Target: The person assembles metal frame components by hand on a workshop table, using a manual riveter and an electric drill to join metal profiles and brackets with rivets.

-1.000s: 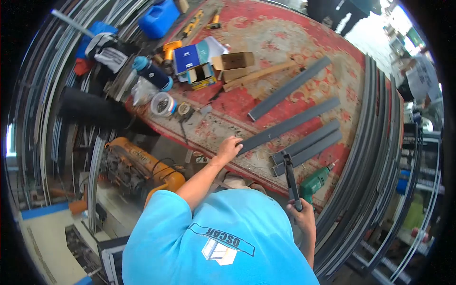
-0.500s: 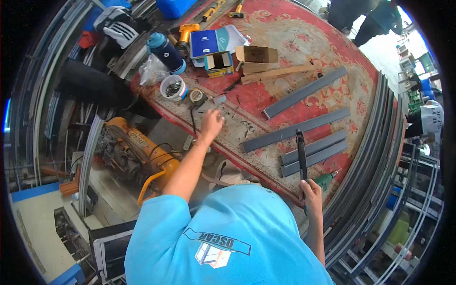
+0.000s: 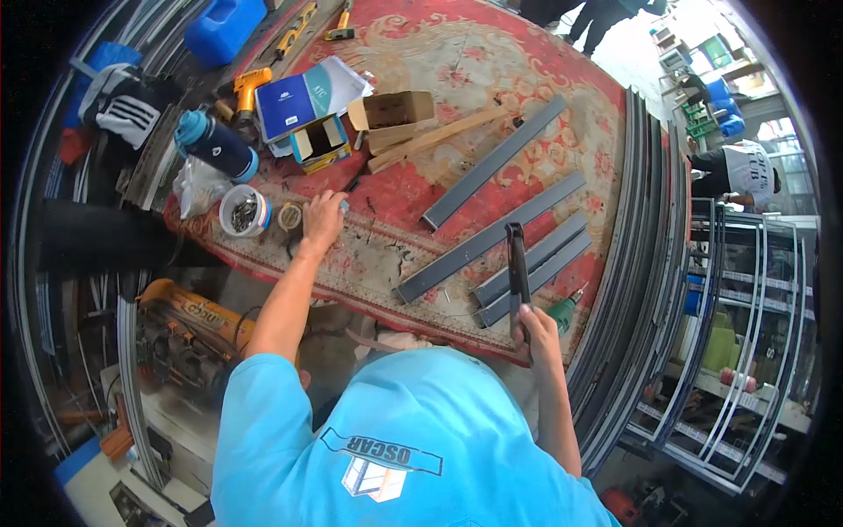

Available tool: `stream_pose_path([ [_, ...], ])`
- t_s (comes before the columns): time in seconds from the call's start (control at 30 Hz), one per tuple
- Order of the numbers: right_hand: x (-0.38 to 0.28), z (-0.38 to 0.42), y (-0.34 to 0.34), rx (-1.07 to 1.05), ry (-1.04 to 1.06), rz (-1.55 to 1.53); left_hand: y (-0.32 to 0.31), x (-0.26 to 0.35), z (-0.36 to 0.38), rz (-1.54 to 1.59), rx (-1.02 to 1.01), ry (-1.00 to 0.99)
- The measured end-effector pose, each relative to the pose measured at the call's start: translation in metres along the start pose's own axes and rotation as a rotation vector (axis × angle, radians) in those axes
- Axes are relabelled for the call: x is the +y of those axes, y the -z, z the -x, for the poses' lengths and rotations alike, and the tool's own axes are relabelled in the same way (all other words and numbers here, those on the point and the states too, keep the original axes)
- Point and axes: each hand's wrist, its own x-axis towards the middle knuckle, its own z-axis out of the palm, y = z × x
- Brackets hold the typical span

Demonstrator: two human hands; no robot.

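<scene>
My left hand (image 3: 323, 221) is on the carpeted table beside the tape measure (image 3: 290, 216); its fingers are bent down over a small light object, partly hidden. Left of it stands a white tub of screws (image 3: 244, 212). My right hand (image 3: 537, 335) is wrapped round the lower end of a long dark tool (image 3: 518, 268), held upright over the grey metal bars. One grey bar (image 3: 496, 237) passes behind the tool; another bar (image 3: 496, 162) lies farther up. Two shorter bars (image 3: 537, 270) lie side by side near my right hand. A green drill (image 3: 564, 312) is partly hidden behind that hand.
A blue bottle (image 3: 216, 145), booklets (image 3: 303, 98), an open yellow-blue box (image 3: 320, 143), a cardboard box (image 3: 391, 116) and a wooden strip (image 3: 439, 138) lie on the carpet (image 3: 457, 53). Long profiles (image 3: 637, 263) line the right edge. People stand beyond.
The view has shifted, so the table's contents appear farther left. My left hand has moved forward to the small light object near the tape measure. My right hand still holds the dark tool.
</scene>
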Motion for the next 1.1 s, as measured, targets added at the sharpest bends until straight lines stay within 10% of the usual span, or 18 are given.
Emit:
stream_pose_path([
  [0.37,-0.057,-0.198,-0.041,0.019,-0.066,-0.846,0.014,0.003,-0.004,0.420,0.193,0.159],
  [0.6,0.001,-0.328,-0.043,0.269,0.105,-0.322,0.015,0.023,0.058,1.583,-0.025,0.712],
  [1.1,0.009,-0.242,-0.063,-0.016,0.184,-0.040,0.017,0.085,0.160,1.557,-0.055,0.917],
])
